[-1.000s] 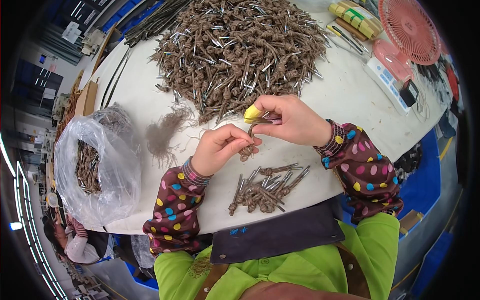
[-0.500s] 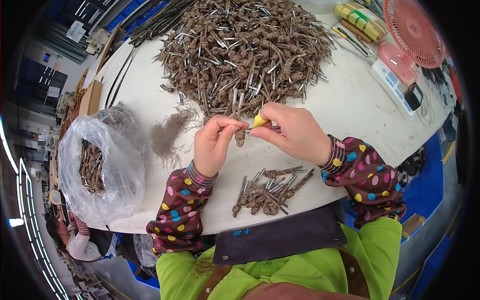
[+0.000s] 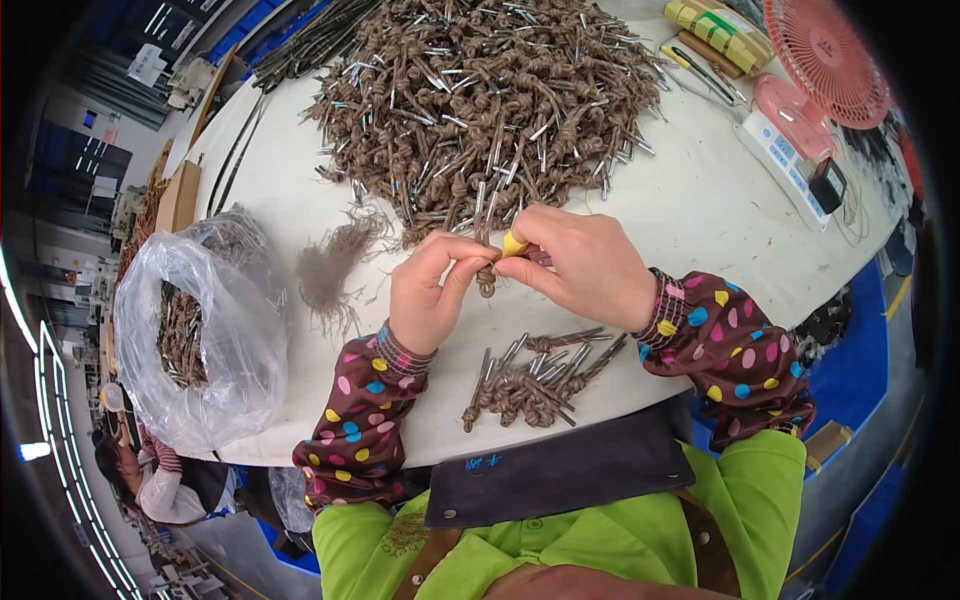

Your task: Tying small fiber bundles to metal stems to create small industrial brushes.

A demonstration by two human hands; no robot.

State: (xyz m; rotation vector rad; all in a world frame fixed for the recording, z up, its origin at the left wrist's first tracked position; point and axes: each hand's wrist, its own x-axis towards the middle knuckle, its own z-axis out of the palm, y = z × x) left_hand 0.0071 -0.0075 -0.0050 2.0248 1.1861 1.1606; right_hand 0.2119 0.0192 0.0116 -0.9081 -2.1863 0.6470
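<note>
Head view: knotted cord (image 3: pixel 486 282) (brown) between both hands (image 3: pixel 428 292); left-pinched.

The brown knotted cord with shiny silver tips (image 3: pixel 486 283) has been lifted and turned upright; the bare right hand (image 3: pixel 583 262) has been brought lower, nearer the bare left hand (image 3: pixel 432 290).

Brn knotted cord (image 3: pixel 487 282), silver-tipped, btwn fingers (image 3: pixel 463 246)

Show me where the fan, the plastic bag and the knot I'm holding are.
Fan (image 3: pixel 827 58): head view, middle of its grille.
Plastic bag (image 3: pixel 243 345): head view, right-hand wall.
Knot (image 3: pixel 486 283): head view, its lower part.
</note>
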